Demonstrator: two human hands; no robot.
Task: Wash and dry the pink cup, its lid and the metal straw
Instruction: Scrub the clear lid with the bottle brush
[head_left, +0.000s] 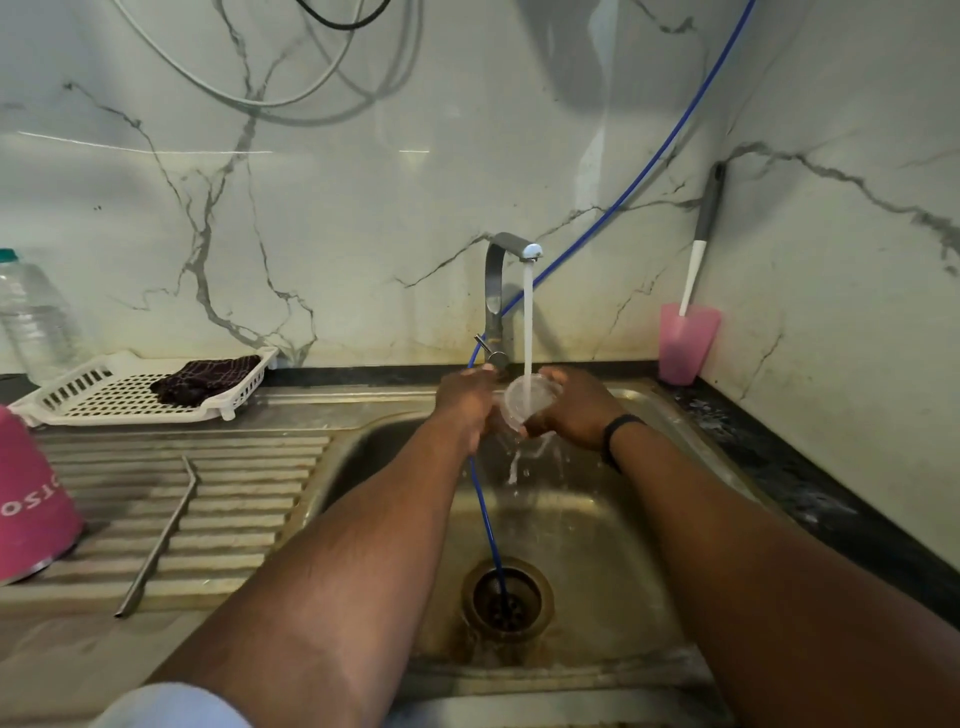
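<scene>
Both hands were out over the sink (597, 525), under the tap (511, 260), which ran a steady stream. The right hand (576, 410) gripped the clear lid (530, 402), fingers curled round its far edge, the lid tilted with its hollow face toward me and the water striking it just right of centre. The left hand (465, 402) was at the lid's left edge, fingers bent against it; how firmly it held I could not tell from where I stood. Water ran off below the hands into the basin. A dark band (621, 428) sat on the right wrist. A blue hose (485, 512) came down from the wall, passed behind the tap and the left hand, and ended in the drain (506, 600). On the ribbed drainboard (234, 499) to the left, the straw (158, 540) lay flat, bent end away from me, well apart from the hands. The pink cup (31, 499) stood mouth-down at the drainboard's left edge, only partly in sight. Behind it, a white rack (104, 389) held a dark cloth (205, 379); a clear bottle (34, 317) stood near the rack. In the right corner, a pink tumbler (685, 345) held a brush (698, 244) leaning on the wall.
</scene>
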